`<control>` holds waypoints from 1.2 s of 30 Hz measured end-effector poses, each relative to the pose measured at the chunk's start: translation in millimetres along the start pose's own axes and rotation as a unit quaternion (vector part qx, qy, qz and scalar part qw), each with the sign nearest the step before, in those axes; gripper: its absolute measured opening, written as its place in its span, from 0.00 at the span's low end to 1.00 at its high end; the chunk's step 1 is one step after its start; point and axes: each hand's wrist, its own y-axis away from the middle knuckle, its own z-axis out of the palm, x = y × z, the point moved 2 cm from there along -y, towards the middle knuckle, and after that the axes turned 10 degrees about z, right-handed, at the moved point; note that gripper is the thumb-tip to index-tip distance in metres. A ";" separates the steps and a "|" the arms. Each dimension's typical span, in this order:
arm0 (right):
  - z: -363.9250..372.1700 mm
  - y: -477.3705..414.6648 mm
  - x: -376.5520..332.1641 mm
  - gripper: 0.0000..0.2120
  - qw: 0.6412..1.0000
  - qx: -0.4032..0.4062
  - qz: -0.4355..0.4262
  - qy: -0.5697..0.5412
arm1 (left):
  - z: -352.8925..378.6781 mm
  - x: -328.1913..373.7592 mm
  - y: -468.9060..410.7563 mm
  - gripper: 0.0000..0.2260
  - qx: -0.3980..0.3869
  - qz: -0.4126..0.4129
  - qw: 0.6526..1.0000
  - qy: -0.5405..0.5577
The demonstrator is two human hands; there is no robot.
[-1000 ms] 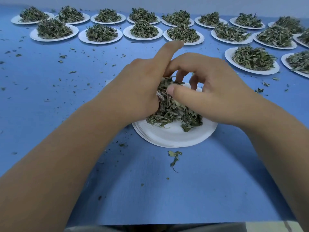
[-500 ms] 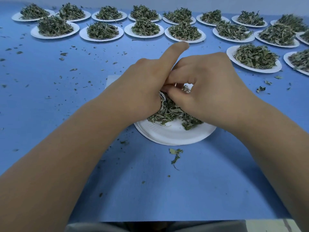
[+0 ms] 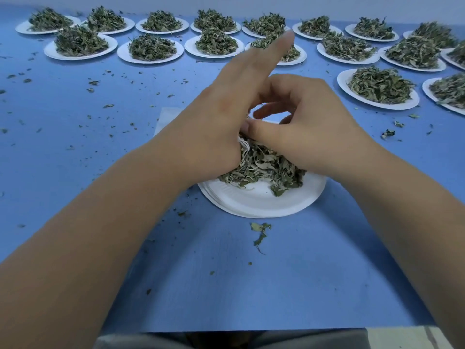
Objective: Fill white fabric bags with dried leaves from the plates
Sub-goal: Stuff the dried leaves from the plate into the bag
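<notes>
Since half a second ago the right hand (image 3: 319, 137) has loosened, its curled fingers lifting so the plate (image 3: 261, 202) shows through the gap. Its thumb lies against the left hand (image 3: 216, 127); whether it pinches leaves (image 3: 266, 167) I cannot tell. The left hand grips the bag (image 3: 243, 145) above the plate on the bench (image 3: 251, 285), index finger straight.

1. Two hands in play: left hand (image 3: 214, 127) and right hand (image 3: 312, 132), their fingers (image 3: 264, 59) meeting.
2. Right under those fingers, one near plate (image 3: 261, 202) carrying one pile of dried leaves (image 3: 264, 167).
3. Beyond the fingertips, seventeen heaped plates (image 3: 151, 55): eight, then seven, then two.
4. Left of the fingers, one white fabric piece (image 3: 167, 117).
</notes>
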 end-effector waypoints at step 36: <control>-9.8 -1.4 7.4 0.18 0.984 0.060 0.029 -0.165 | -18.7 7.1 9.6 0.06 0.104 -0.097 0.990 -0.002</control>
